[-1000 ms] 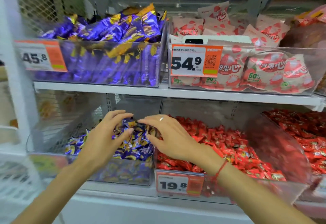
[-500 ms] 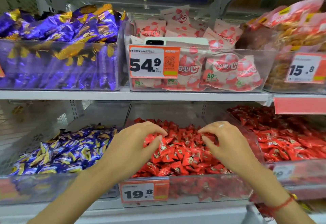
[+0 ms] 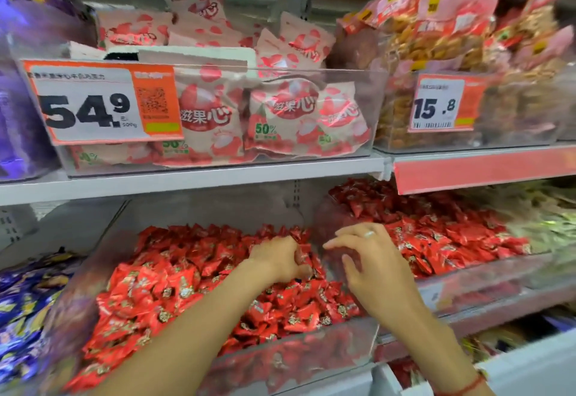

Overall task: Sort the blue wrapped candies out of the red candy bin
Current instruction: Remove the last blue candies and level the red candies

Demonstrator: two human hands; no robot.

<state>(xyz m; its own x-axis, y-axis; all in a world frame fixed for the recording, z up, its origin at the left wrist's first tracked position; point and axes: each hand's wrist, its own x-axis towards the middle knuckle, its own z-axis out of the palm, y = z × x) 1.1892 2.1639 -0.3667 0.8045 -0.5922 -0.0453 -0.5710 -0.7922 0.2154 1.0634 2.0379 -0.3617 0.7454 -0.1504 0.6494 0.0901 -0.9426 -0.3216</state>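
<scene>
The clear red candy bin [image 3: 299, 352] on the lower shelf is heaped with red wrapped candies [image 3: 174, 286]. My left hand [image 3: 277, 260] is down in the pile near the bin's right side. Its fingers are curled and pinch a small dark blue candy [image 3: 298, 278], which is mostly hidden under the fingertips. My right hand [image 3: 371, 266] hovers just right of it, over the bin's clear right wall, with its fingers spread and holding nothing. The bin of blue wrapped candies [image 3: 21, 305] stands at the far left of the same shelf.
A second bin of red candies [image 3: 436, 233] sits to the right. The upper shelf edge [image 3: 187, 178] overhangs the bins and carries pink bags [image 3: 280, 115] behind a 54.9 price tag [image 3: 93, 102], with snack packs [image 3: 452, 40] to the right.
The view has swung right and closer, from the blue bin to the red one. Both hands moved from the blue candies over the red pile, and my left hand has dug in and curled.
</scene>
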